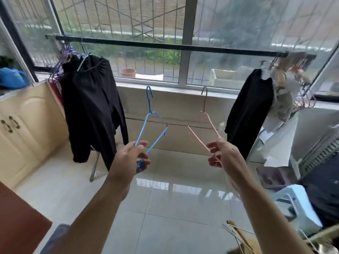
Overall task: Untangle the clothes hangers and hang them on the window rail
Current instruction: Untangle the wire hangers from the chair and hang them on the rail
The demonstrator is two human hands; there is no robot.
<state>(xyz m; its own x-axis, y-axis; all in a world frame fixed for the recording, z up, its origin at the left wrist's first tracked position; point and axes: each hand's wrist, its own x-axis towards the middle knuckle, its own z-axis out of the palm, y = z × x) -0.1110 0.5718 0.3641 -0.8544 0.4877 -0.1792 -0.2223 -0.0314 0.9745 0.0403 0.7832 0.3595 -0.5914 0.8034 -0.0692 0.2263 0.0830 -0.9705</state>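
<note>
The long black metal window rail runs across the window from ten o'clock to two o'clock, its left end blurred against the frame. At nine o'clock a black long-sleeved garment hangs from it beside a bunch of purple wire hangers, mostly hidden behind the cloth. At three o'clock a second black garment hangs next to pale patterned clothing and a cluster of pink hangers, too tangled to count. On the outside ledge at twelve o'clock sits a terracotta plant pot; I cannot see into it. A cream cupboard with two dark handles stands at nine o'clock. At five o'clock a light blue plastic stool is cut off by the edge, and loose wire and wooden hangers lie below it, partly out of view.

Well below the rail and apart from each other, the left hand pinches the lower corner of a blue wire clothes hanger between thumb and curled fingers, and the right hand pinches the corner of a pink wire clothes hanger likewise. Both hooks point up.
</note>
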